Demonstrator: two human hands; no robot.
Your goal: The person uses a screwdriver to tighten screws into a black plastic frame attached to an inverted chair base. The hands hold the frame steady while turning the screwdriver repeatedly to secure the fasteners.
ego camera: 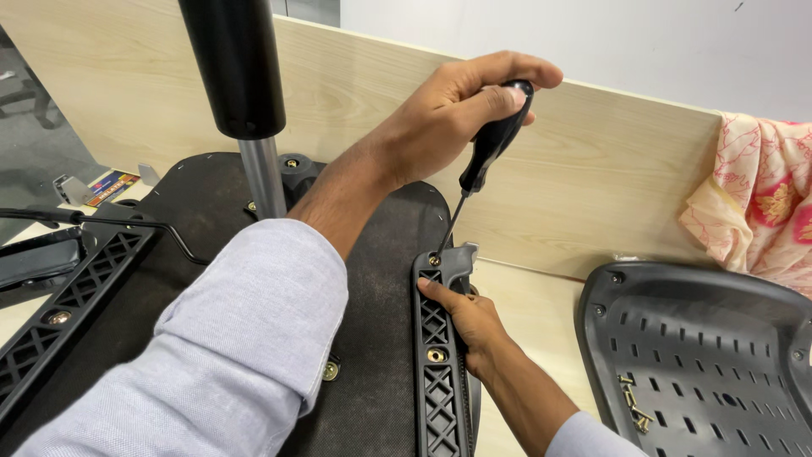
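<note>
Driving a screwdriver [493,144] into a black armrest bracket [440,355] at frame centre.

Crossing from the lower left, the left hand [461,106] wraps closed around the black handle, tip down on the bracket's top screw [434,260]. From the lower right, the right hand [469,320] grips the bracket's edge on the upturned chair seat [372,338].

Open: pale counter [524,296] strip at lower centre-right, between armrest bracket [440,355] and backrest shell [702,347]. Obstacles: wooden partition [592,169] across the top, gas-lift column [241,85] upper left, pink cloth [761,195] far right.
</note>
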